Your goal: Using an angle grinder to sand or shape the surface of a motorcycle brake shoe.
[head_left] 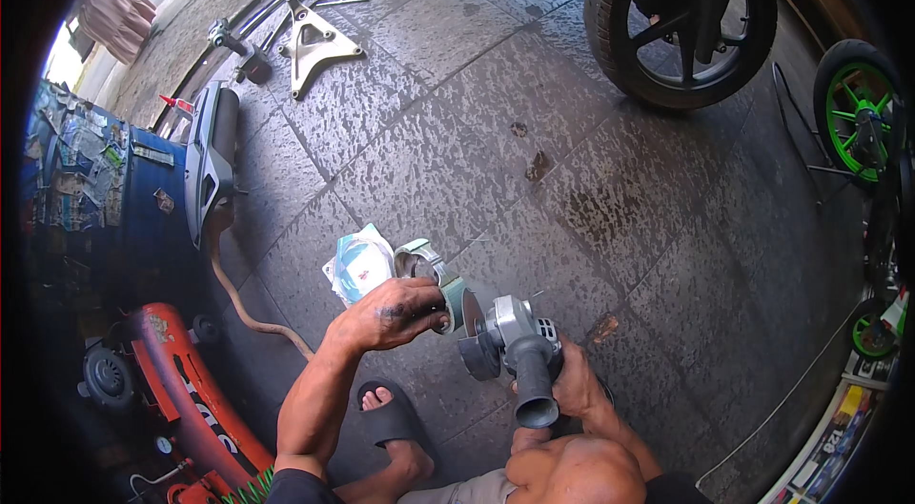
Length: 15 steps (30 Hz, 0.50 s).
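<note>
My left hand point(405, 312) grips a pale green, curved metal part point(417, 256) with its fingers closed round it, low over the tiled floor. At its right, the disc of a grey angle grinder point(515, 323) is right at the part's edge; I cannot tell whether they touch. My right hand point(577, 380) holds the grinder's body from the right, mostly hidden behind the black side handle point(536, 385), which points toward me. Just beyond my left hand, a light blue and white flat packet point(362, 266) lies on the floor. My sandalled foot point(386, 413) is below.
A motorbike's front wheel point(679, 28) stands at top right, green-rimmed wheels point(853, 113) at right. A triangular bracket point(315, 47), tools and exhaust point(214, 151) lie upper left. A red compressor point(191, 380) and blue cabinet point(95, 171) stand left. A person's skirt point(119, 18) shows top left.
</note>
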### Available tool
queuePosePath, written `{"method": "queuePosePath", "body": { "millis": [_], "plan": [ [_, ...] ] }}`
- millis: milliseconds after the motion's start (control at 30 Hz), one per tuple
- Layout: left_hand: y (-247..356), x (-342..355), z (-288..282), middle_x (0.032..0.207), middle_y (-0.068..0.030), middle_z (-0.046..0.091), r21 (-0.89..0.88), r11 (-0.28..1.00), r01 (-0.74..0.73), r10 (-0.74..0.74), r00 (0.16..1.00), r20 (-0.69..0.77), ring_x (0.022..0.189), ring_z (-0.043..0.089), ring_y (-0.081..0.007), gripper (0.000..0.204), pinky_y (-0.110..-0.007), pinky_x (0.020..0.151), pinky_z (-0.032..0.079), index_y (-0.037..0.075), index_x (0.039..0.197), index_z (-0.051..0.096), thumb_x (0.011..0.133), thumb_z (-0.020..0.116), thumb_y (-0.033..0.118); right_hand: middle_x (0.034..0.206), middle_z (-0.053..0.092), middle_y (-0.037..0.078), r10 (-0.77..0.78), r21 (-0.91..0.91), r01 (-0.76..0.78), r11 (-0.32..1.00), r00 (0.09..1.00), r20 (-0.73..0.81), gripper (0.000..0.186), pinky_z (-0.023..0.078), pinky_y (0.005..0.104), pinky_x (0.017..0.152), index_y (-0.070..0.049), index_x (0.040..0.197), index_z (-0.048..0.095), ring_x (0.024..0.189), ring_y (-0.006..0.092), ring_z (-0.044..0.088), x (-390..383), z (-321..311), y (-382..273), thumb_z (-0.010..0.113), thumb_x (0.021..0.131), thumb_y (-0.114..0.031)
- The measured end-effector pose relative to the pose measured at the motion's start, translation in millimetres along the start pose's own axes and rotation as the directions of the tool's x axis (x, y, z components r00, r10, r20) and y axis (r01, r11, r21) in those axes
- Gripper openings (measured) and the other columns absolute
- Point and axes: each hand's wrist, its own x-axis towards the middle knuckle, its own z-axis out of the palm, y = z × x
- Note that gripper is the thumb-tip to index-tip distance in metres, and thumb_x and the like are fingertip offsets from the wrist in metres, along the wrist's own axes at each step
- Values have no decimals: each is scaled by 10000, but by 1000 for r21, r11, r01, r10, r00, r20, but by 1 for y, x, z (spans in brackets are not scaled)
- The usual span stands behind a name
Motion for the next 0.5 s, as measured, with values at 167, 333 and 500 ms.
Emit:
{"method": "queuePosePath", "body": {
  "millis": [167,333,500],
  "plan": [
    [0,0,0,884,-158,648,-2,1000,-13,13,1000,-7,800,661,-360,229,-432,697,520,13,1067,667,862,726,96,1024,700,208,12,10,-12,1000,1000,0,878,533,414,877,12,1244,557,978,335,703,1,-1,-6,902,606,-483],
    [3,1,-4,853,-151,630,14,1000,-1,0,1000,14,786,653,-363,195,-442,689,507,14,1042,669,869,718,90,1030,699,207,0,16,0,1000,1000,6,878,531,412,883,16,1248,557,976,327,703,1,-2,-8,905,609,-476],
    [9,3,-11,857,-151,623,28,999,20,-21,999,47,788,649,-370,177,-447,696,500,8,1019,659,874,713,95,1058,696,206,15,40,-15,999,1000,17,904,525,409,900,24,1263,553,998,321,694,0,-3,-4,909,604,-482]
  ]
}}
